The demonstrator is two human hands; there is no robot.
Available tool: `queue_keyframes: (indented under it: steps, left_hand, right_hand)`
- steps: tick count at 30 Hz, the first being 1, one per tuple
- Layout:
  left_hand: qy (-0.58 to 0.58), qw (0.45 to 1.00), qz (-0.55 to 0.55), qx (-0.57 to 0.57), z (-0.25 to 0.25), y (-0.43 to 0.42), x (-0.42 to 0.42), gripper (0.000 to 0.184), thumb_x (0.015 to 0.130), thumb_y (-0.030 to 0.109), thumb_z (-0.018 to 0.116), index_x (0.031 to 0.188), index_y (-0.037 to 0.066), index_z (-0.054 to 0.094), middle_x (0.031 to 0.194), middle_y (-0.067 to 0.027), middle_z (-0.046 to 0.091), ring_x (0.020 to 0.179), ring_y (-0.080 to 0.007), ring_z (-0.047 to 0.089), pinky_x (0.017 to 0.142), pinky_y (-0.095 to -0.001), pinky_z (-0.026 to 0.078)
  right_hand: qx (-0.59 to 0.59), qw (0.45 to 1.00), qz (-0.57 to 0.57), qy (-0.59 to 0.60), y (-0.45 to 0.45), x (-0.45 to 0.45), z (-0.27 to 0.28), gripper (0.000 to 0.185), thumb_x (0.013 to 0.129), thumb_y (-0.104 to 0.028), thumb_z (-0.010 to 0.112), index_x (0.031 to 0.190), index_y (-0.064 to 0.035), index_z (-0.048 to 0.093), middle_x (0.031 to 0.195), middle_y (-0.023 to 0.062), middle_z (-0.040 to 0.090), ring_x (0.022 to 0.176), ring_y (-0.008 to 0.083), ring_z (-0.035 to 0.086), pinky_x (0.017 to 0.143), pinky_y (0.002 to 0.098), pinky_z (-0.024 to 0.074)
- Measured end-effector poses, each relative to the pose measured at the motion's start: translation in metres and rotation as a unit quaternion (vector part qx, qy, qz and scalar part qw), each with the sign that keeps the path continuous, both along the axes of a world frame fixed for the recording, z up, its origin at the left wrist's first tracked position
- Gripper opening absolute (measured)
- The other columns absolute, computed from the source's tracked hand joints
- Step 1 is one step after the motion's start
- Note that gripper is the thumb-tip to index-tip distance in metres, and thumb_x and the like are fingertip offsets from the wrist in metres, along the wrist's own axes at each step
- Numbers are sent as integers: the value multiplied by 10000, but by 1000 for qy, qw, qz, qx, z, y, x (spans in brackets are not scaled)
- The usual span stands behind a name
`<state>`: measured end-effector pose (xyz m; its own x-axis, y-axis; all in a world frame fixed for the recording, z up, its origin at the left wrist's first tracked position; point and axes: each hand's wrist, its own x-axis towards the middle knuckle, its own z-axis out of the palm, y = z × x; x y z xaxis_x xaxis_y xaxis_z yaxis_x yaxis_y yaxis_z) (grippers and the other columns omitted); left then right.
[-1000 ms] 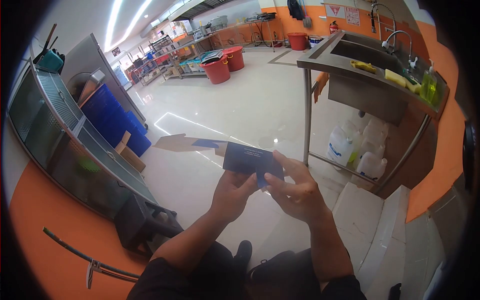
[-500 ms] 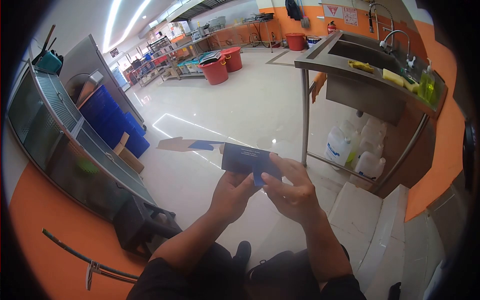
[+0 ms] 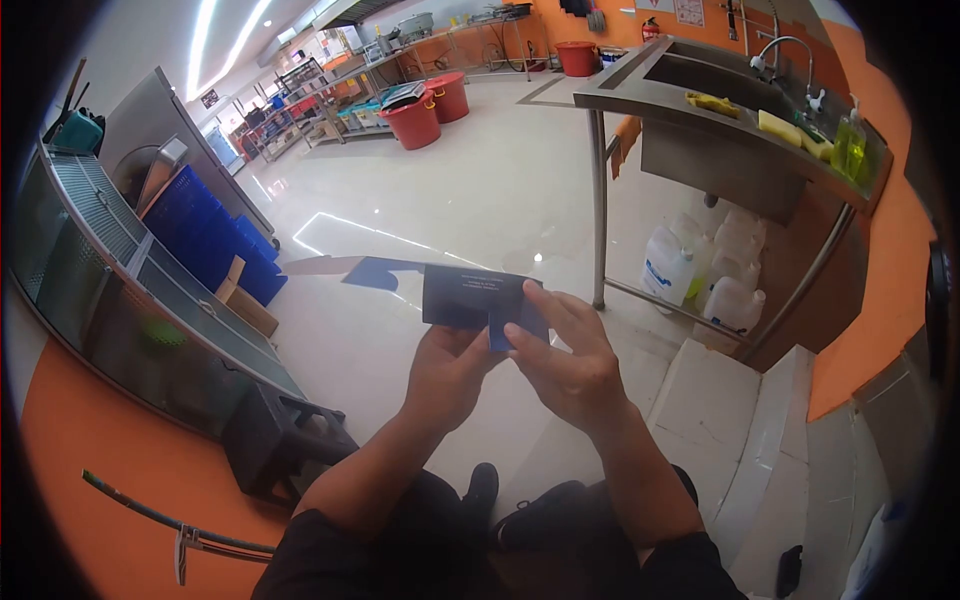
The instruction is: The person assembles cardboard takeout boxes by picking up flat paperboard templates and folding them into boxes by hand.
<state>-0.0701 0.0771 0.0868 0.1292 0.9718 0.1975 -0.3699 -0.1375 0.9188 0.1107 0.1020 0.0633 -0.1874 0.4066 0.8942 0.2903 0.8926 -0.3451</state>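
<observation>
A dark blue cardboard box blank (image 3: 460, 297) with small pale print is held up in front of me. Its long flap (image 3: 375, 272), part blue and part pale, stretches out to the left. My left hand (image 3: 447, 372) grips the lower edge from below, thumb along the front near a small blue tab (image 3: 500, 332). On the right end, my right hand (image 3: 568, 362) closes around the card, its fingers at the top edge and beside the tab. The side of the card facing away from me is hidden.
At the right stands a steel sink (image 3: 640, 100) with sponges (image 3: 780, 127) and a bottle of green liquid (image 3: 849, 148); plastic jugs (image 3: 668, 268) sit beneath. To the left are a glass-fronted cabinet (image 3: 120, 270), blue crates (image 3: 205, 235) and a black stool (image 3: 270, 430). Red tubs (image 3: 412, 125) stand farther back.
Both hands and the box blank appear slightly higher and farther left in view. The long left flap looks flatter and more edge-on. The whole scene has shifted a little with the camera.
</observation>
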Motion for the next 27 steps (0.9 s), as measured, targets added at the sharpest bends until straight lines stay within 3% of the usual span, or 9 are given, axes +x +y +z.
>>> queue_keyframes:
  steps: [5, 7, 9, 15, 19, 22, 25, 27]
  left_hand:
    - [50, 997, 43, 30, 2, 0, -3, 322, 1052, 97, 591, 1342, -34, 541, 1294, -134, 661, 1206, -220, 639, 1031, -369, 527]
    - [65, 997, 35, 12, -1, -1, -4, 315, 1050, 107, 599, 1329, -32, 551, 1276, -127, 672, 1185, -210, 647, 1014, -357, 528]
    - [78, 996, 33, 7, -3, 0, -6, 311, 1049, 119, 609, 1317, -31, 562, 1276, -125, 673, 1169, -206, 652, 997, -346, 529]
    - [59, 998, 8, 6, 1, -3, 0, 339, 1050, 128, 611, 1348, -25, 561, 1289, -126, 663, 1181, -219, 653, 1016, -362, 540]
    - [62, 998, -11, 15, 0, -11, 9, 373, 1044, 128, 621, 1380, -19, 547, 1293, -128, 657, 1206, -232, 645, 1038, -385, 544]
    - [90, 996, -19, 16, 1, -5, 5, 401, 1025, 133, 655, 1379, -21, 546, 1307, -127, 646, 1196, -226, 646, 1019, -375, 555]
    - [182, 983, -17, 5, -3, -2, -6, 412, 999, 135, 686, 1359, -22, 560, 1290, -119, 645, 1172, -218, 651, 989, -365, 570]
    - [145, 988, -16, -42, 3, -4, -3, 406, 986, 132, 697, 1341, -19, 573, 1269, -109, 649, 1153, -204, 653, 970, -352, 573]
  right_hand:
    - [-132, 984, 123, 12, 4, 17, 9, 368, 854, -127, 829, 1216, -98, 766, 1460, 257, 568, 1292, 391, 596, 992, 425, 570]
    - [-145, 982, 117, 28, 3, 20, 3, 362, 863, -155, 829, 1216, -109, 767, 1451, 259, 574, 1265, 386, 623, 952, 408, 598]
    - [-130, 987, 89, 29, 4, 23, 7, 343, 867, -182, 833, 1196, -109, 775, 1415, 264, 599, 1204, 375, 673, 895, 400, 629]
    - [-34, 998, 52, 13, 8, 18, 3, 313, 854, -207, 836, 1136, -80, 787, 1365, 262, 633, 1141, 370, 696, 905, 398, 617]
    - [-14, 1000, 4, 22, 3, 11, 2, 349, 771, -98, 890, 1105, -71, 794, 1364, 242, 640, 1129, 330, 706, 824, 356, 633]
    - [-118, 987, 81, 69, 2, 12, 2, 326, 853, -215, 844, 1155, -103, 793, 1418, 263, 600, 1223, 371, 642, 1001, 437, 539]
    - [-189, 970, 154, -21, 7, 35, 11, 438, 809, -143, 879, 1227, -82, 764, 1500, 254, 532, 1349, 373, 563, 1067, 420, 491]
    - [-242, 936, 250, -46, 16, 52, 8, 488, 823, -133, 858, 1294, -110, 733, 1545, 251, 482, 1403, 395, 503, 1118, 426, 430]
